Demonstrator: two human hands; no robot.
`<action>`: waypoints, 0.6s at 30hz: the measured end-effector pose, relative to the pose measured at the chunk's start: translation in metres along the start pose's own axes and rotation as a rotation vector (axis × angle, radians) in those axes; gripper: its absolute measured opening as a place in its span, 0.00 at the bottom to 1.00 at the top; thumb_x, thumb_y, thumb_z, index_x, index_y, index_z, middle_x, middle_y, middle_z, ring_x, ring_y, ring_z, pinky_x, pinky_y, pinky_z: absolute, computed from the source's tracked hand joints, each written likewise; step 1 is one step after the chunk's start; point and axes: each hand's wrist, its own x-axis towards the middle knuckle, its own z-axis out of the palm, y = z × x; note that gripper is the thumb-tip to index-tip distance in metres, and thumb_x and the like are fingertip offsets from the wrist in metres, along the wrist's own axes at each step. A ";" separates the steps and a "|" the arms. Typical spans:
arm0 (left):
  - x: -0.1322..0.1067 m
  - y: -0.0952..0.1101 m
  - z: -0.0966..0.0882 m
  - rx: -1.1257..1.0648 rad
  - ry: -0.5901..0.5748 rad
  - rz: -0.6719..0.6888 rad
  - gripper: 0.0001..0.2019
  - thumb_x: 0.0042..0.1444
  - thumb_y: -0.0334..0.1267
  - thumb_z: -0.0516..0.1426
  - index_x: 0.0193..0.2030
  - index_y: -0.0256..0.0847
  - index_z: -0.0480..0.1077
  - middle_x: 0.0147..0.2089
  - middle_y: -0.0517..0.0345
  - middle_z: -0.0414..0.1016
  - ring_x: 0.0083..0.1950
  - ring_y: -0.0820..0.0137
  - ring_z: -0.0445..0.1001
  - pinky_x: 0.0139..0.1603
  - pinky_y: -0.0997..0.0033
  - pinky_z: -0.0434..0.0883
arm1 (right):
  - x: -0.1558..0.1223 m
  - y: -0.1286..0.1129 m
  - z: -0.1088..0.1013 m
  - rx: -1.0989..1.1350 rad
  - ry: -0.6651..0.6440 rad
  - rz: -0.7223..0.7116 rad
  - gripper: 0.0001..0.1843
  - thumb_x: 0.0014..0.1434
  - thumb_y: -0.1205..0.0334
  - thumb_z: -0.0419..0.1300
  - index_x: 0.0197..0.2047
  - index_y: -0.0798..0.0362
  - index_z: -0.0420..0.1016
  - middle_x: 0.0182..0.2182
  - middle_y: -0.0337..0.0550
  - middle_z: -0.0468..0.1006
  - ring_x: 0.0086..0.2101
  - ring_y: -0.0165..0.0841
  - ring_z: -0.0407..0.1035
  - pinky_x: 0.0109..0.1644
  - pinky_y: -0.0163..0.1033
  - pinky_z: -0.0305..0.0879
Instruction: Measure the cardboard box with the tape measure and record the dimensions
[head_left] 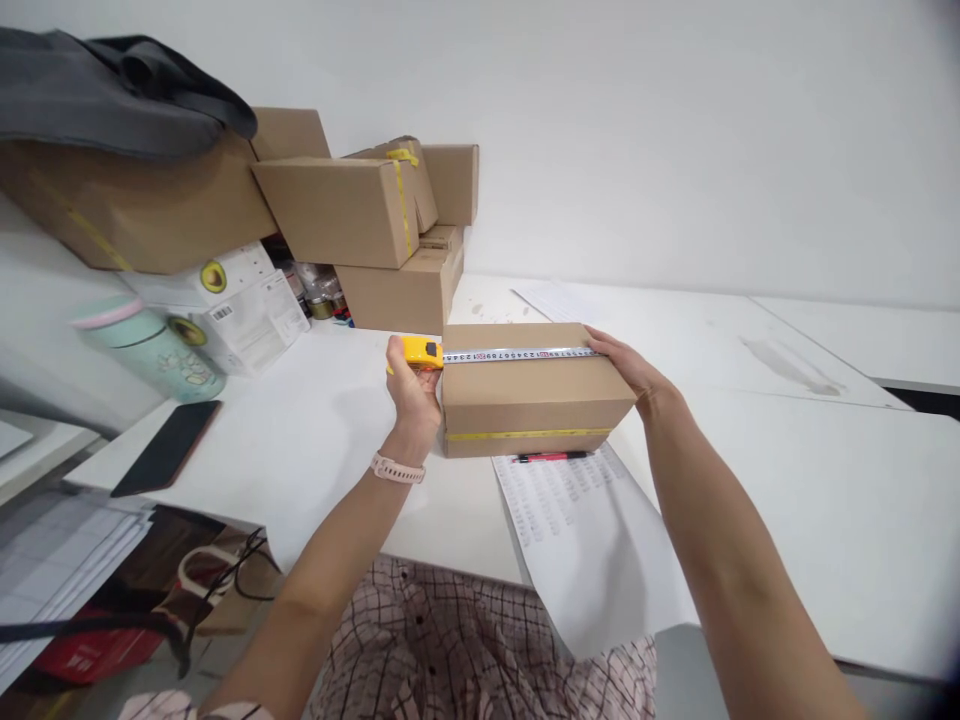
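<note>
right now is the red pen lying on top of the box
No, the red pen lies on the printed sheet in front of the box.

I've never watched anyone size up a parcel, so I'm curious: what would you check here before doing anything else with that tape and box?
1. The tape lies straight along the top edge of the cardboard box: ok.
2. The left hand grips the yellow tape measure case at the box's left end: ok.
3. The right hand covers the tape's end at the right corner; hook seated: cannot tell.
4. The red pen lies on the printed sheet before the box: ok.
</note>
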 end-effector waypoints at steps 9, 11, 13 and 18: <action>-0.001 0.004 0.008 0.045 0.059 -0.009 0.18 0.61 0.55 0.56 0.34 0.41 0.69 0.29 0.55 0.78 0.32 0.68 0.81 0.40 0.70 0.77 | 0.000 0.020 0.012 0.225 -0.026 -0.071 0.42 0.59 0.42 0.62 0.74 0.32 0.55 0.70 0.33 0.65 0.65 0.45 0.64 0.66 0.50 0.68; -0.001 0.005 0.010 0.064 0.076 -0.004 0.18 0.61 0.55 0.55 0.34 0.40 0.69 0.29 0.55 0.78 0.30 0.68 0.80 0.38 0.70 0.77 | 0.000 0.020 0.014 0.271 -0.023 -0.081 0.41 0.59 0.42 0.63 0.72 0.34 0.58 0.69 0.34 0.66 0.66 0.45 0.63 0.67 0.50 0.66; -0.001 0.006 0.012 0.076 0.091 -0.003 0.18 0.61 0.55 0.55 0.34 0.40 0.69 0.29 0.55 0.78 0.29 0.68 0.80 0.37 0.70 0.77 | 0.000 0.018 0.015 0.300 -0.011 -0.083 0.41 0.57 0.42 0.65 0.71 0.35 0.60 0.68 0.36 0.67 0.66 0.45 0.63 0.68 0.51 0.65; 0.001 0.008 0.014 0.070 0.079 -0.052 0.21 0.61 0.57 0.54 0.34 0.39 0.70 0.29 0.51 0.79 0.29 0.68 0.80 0.36 0.70 0.78 | -0.003 0.017 0.013 0.262 0.015 -0.099 0.40 0.57 0.40 0.66 0.70 0.37 0.63 0.67 0.38 0.69 0.67 0.46 0.62 0.69 0.51 0.65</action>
